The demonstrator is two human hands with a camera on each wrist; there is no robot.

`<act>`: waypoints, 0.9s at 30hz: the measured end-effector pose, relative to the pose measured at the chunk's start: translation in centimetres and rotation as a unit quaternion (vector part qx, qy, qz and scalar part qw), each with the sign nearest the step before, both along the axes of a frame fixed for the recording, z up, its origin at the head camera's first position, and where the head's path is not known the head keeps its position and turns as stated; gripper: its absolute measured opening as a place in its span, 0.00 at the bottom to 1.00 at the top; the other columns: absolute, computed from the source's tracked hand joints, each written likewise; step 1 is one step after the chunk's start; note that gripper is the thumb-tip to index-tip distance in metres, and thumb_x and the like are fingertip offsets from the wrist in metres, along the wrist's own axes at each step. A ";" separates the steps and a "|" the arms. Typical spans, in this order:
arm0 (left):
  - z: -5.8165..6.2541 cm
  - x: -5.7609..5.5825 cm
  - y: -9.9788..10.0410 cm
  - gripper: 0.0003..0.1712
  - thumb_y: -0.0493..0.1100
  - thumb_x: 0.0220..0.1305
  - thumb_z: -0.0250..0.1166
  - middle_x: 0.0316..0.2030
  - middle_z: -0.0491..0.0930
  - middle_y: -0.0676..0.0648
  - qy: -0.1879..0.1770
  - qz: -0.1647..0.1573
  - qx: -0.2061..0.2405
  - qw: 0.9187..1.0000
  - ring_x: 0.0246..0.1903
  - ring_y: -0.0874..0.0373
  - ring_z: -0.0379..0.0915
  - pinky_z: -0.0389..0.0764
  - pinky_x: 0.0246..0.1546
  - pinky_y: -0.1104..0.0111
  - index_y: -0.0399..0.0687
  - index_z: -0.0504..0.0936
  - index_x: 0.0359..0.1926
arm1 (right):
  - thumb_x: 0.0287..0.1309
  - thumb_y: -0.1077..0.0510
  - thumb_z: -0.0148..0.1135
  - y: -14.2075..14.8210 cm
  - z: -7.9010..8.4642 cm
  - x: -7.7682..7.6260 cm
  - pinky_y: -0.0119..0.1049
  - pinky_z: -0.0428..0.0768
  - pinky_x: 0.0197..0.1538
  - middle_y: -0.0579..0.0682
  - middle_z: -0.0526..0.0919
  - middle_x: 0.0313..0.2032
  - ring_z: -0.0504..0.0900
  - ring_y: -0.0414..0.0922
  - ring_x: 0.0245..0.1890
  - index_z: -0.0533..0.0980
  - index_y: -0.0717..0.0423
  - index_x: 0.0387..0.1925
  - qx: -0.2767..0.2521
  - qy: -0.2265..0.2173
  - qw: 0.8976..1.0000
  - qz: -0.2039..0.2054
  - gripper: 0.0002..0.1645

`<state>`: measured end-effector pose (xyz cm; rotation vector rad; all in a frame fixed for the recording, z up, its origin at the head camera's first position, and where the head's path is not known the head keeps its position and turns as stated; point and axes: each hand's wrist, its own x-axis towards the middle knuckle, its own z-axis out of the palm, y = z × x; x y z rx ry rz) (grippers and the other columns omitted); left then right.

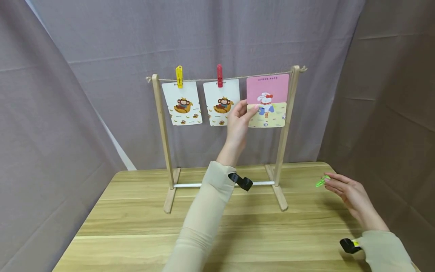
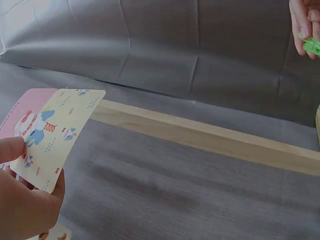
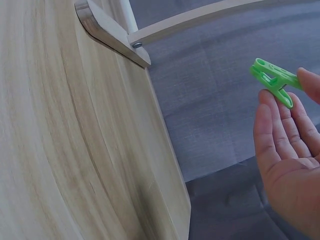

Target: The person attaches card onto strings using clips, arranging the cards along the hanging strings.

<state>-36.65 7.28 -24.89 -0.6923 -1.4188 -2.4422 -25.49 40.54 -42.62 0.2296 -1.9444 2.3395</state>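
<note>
While the wooden rack (image 1: 163, 139) stands mid-frame on the counter (image 1: 136, 226), the left hand (image 1: 238, 122) pinches the pink and yellow card (image 1: 272, 94) against the string at upper right. At lower right, the right hand (image 1: 350, 192) grips a green clothespin (image 1: 321, 182) at its fingertips.

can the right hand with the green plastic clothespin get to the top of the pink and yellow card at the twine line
Probably yes. The right hand pinches the green plastic clothespin low over the wooden table. Open air lies between it and the pink and yellow card; the left hand holds that card's lower left edge, leaving the top free.
</note>
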 end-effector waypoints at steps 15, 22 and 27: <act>-0.5 -1.3 0.5 0.15 0.32 0.67 0.65 0.38 0.84 0.48 -0.003 0.012 -0.018 1.000 0.35 0.62 0.79 0.78 0.37 0.72 0.31 0.79 0.53 | 0.71 0.68 0.56 0.1 0.0 -0.3 0.29 0.81 0.50 0.42 0.87 0.44 0.87 0.38 0.43 0.85 0.49 0.50 -0.004 -0.001 1.000 -0.004 0.17; -0.7 -1.3 1.2 0.17 0.32 0.68 0.64 0.44 0.84 0.39 0.002 -0.007 -0.035 0.999 0.35 0.62 0.78 0.78 0.36 0.73 0.30 0.77 0.55 | 0.71 0.68 0.55 0.1 0.0 -0.3 0.29 0.81 0.50 0.41 0.87 0.45 0.87 0.37 0.43 0.85 0.48 0.49 -0.006 -0.004 1.000 -0.003 0.17; -0.7 -1.2 1.4 0.17 0.32 0.68 0.63 0.44 0.84 0.41 0.007 -0.005 -0.029 1.000 0.36 0.62 0.78 0.79 0.37 0.72 0.31 0.76 0.57 | 0.71 0.69 0.55 0.2 0.0 -0.3 0.30 0.81 0.50 0.43 0.87 0.45 0.87 0.38 0.43 0.85 0.49 0.50 -0.008 -0.002 1.000 -0.001 0.18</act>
